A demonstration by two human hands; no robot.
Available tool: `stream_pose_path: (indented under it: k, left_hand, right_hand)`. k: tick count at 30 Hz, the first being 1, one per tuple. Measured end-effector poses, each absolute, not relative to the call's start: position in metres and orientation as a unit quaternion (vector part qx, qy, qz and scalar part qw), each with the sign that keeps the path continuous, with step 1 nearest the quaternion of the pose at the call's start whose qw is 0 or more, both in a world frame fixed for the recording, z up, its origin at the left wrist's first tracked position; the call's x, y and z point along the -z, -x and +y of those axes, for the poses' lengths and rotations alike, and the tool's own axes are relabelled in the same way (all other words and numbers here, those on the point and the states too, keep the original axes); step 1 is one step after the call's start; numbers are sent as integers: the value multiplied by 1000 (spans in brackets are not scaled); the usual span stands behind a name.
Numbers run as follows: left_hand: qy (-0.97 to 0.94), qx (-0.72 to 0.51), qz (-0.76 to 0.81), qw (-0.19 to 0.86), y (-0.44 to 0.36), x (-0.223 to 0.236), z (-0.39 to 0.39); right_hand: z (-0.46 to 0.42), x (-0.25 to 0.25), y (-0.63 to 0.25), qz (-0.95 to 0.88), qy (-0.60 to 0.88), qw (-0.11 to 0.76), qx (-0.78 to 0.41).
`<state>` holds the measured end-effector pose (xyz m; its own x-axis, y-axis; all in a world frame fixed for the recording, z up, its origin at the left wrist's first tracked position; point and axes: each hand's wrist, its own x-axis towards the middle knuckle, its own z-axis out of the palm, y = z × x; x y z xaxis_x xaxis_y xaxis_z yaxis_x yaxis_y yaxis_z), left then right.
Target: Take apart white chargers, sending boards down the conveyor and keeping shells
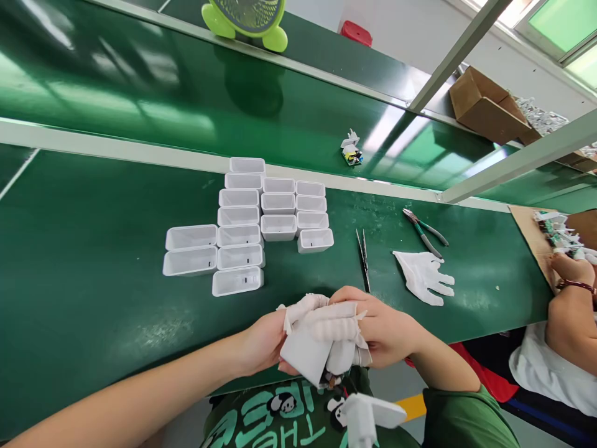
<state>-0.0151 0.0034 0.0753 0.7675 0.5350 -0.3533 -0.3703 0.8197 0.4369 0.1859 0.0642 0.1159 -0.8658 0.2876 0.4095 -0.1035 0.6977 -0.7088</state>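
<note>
Close to my body, at the table's near edge, my left hand (264,342) and my right hand (385,326) are closed together around a white plastic part (305,351). White cloth (321,326), like thin glove fingers, covers some of the fingers. Small electronic components (330,379) show at the part's lower edge. Below them juts a white plastic bracket (366,418); whether it joins the part I cannot tell. Tweezers (364,260) lie just beyond my right hand. To the right are a white glove (423,277) and pliers (423,233) with green-and-black handles.
Several white plastic bins (237,256) stand in rows on the green table (93,261). A small circuit assembly (351,149) sits on the raised shelf, under a green fan (249,15). At right, a co-worker's hand (576,270) handles parts near cardboard (532,242).
</note>
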Motion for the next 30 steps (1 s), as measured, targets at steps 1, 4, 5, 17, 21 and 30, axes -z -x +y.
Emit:
stream_pose_path:
  k: [1, 4, 5, 17, 21, 30]
  left_hand:
    - [-198, -254, 258, 911, 15, -75, 3]
    - [-356, -328, 368, 794, 19, -71, 4]
    - [-424, -356, 403, 729, 21, -69, 5]
    - [-810, -486, 296, 140, 25, -69, 5]
    - [-826, -466, 312, 57, 23, -64, -1]
    - [-832, -463, 305, 40, 23, -58, 3]
  right_hand:
    - [63, -116, -187, -885, 58, 263, -379]
    - [54, -120, -192, -881, 132, 259, -373]
    - [51, -121, -193, -878, 168, 250, -373]
    - [6, -74, -187, -803, 424, 334, -253]
    - [12, -83, -195, -824, 418, 286, -253]
    - [159, -159, -184, -887, 403, 162, -156]
